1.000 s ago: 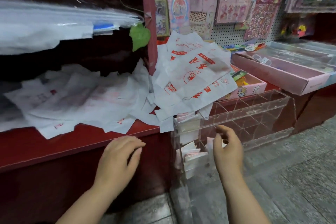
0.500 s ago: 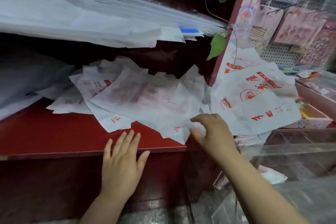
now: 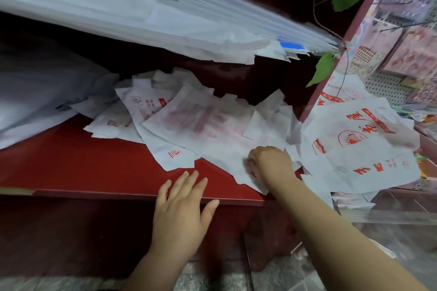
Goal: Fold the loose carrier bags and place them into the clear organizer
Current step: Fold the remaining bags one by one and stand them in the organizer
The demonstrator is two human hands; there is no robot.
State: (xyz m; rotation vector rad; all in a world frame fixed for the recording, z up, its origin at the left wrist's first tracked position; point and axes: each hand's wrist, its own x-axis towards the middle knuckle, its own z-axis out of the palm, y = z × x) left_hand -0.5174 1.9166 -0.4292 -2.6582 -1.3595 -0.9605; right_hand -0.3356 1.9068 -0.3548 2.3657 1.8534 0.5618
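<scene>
The right hand is curled onto the near corner of a thin white bag at the near edge of the pile on the red shelf; it seems to be pinching that corner, though the fingertips are hidden under the knuckles. The left hand is spread flat with nothing in it, over the shelf's near edge, just left of the bag.

The bags overlap loosely, so a pull on this corner may well drag its neighbours along and spill them off the near edge onto the floor. The film looks slippery and could slide out of a light pinch. The clear organizer sits low at the near right, and more printed bags droop just above it.
</scene>
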